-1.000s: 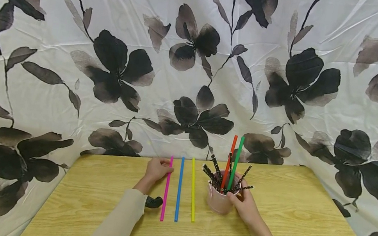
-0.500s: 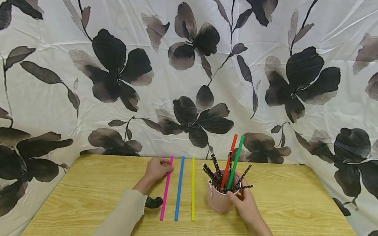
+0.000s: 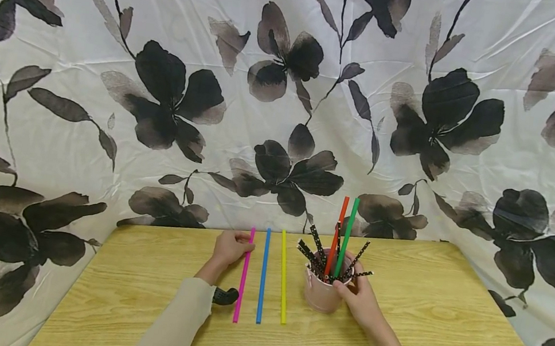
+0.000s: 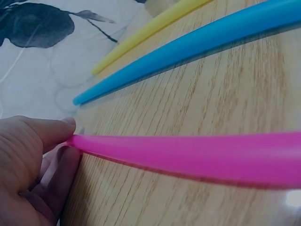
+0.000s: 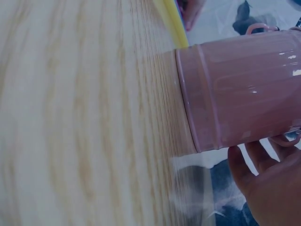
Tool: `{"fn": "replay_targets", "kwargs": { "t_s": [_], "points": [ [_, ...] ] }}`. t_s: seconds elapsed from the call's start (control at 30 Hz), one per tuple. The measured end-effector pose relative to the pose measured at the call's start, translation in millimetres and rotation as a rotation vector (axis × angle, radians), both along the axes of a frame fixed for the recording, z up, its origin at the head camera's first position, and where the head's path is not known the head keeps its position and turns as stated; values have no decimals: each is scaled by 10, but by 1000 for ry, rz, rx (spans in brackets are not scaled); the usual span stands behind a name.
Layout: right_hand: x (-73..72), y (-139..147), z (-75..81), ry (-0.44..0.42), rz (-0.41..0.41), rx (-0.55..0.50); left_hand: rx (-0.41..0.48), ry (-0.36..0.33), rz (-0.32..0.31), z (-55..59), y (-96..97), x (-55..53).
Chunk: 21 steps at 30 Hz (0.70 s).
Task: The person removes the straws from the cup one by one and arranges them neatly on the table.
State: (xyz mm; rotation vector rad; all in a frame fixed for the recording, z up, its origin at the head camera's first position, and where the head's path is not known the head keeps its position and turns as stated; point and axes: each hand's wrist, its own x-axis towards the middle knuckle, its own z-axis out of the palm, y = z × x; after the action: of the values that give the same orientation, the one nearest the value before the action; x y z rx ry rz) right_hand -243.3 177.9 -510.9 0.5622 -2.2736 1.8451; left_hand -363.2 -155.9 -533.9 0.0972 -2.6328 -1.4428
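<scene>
My left hand [image 3: 230,248] pinches the far end of a pink straw [image 3: 242,284] between thumb and fingers; the left wrist view shows this pinch at the straw's tip [image 4: 188,153]. Beside it on the table lie a blue straw [image 3: 263,281] and a yellow straw [image 3: 283,283], roughly parallel and apart. My right hand [image 3: 360,300] holds the right side of a pink cup [image 3: 320,296], thumb near the rim and fingers round the back, partly hidden. Upright in the cup lean a red straw [image 3: 337,235], a green straw [image 3: 347,236] and several black dotted straws [image 3: 305,250].
The wooden table [image 3: 445,332] reaches back to a white cloth with dark flowers [image 3: 285,110], which hangs behind and at both sides. A dark wrist device [image 3: 226,296] on the left wrist is close to the pink straw.
The near end of the pink straw has swung slightly left, its far end still in my left hand. My right hand and the cup stay where they were.
</scene>
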Motion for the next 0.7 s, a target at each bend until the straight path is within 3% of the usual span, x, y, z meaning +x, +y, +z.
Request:
{"fn": "replay_targets", "kwargs": {
  "t_s": [0.5,0.7],
  "points": [
    [-10,7,10,0,16,-12,46,20,-6,20,-26,-4],
    [-8,9,-10,-4,17,-16,123,17,-30,-32,-51,-21]
  ]
}}
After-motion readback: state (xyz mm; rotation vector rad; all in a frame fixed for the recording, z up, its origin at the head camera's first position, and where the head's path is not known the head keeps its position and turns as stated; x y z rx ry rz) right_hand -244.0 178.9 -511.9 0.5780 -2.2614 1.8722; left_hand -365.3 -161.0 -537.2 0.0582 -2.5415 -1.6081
